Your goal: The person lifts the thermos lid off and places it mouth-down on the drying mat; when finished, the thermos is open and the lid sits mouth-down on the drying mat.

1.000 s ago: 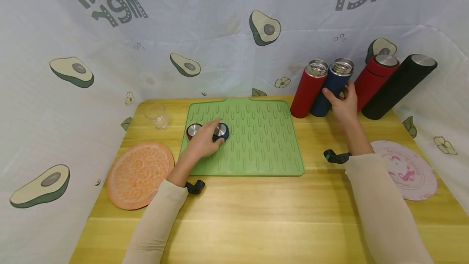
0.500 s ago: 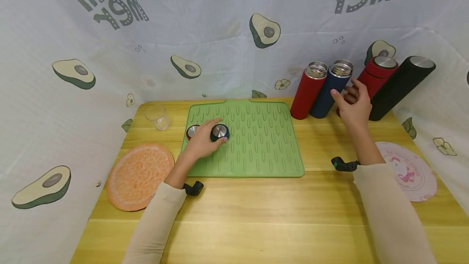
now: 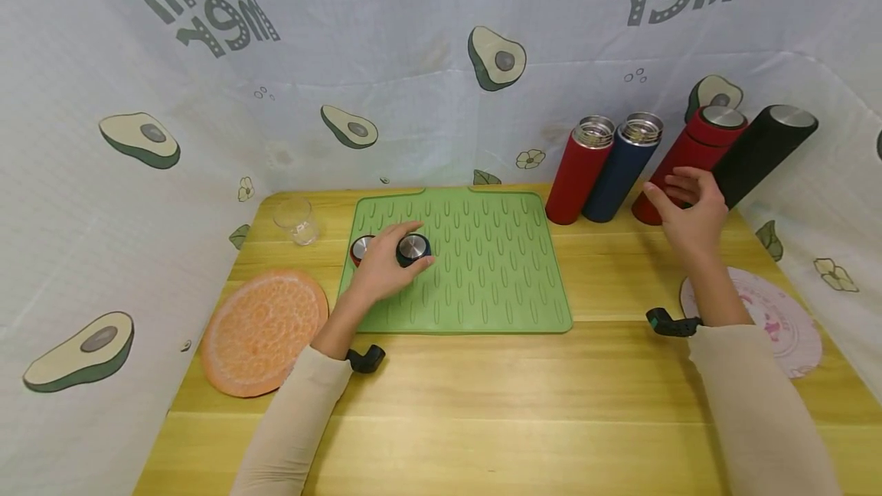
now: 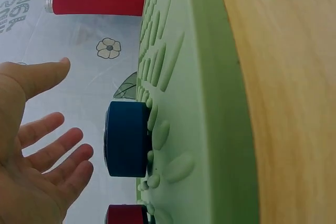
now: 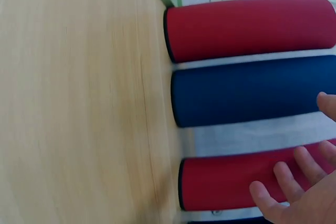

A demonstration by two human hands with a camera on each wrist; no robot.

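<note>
Red capped bottle [image 3: 692, 148] is standing near the back right corner of your bench [image 3: 482, 404], with your right hand [image 3: 694, 217] loosely spread beside it. Your left hand [image 3: 384, 262] is also wide, just beside the blue lid [image 3: 413, 248] on the green mat [image 3: 489, 266], toward the mat's left edge. Bench is yellowish wood, with avocado-print cloth [image 3: 400, 6] hanging behind and at both sides.

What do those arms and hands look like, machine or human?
Human. The plain, cream-coloured left sleeve and right sleeve are long. Past the left cuff is a small black wrist device; past the right is a similar black one with a green patch. The left hand and right hand wear no gloves. No cables show.
</note>
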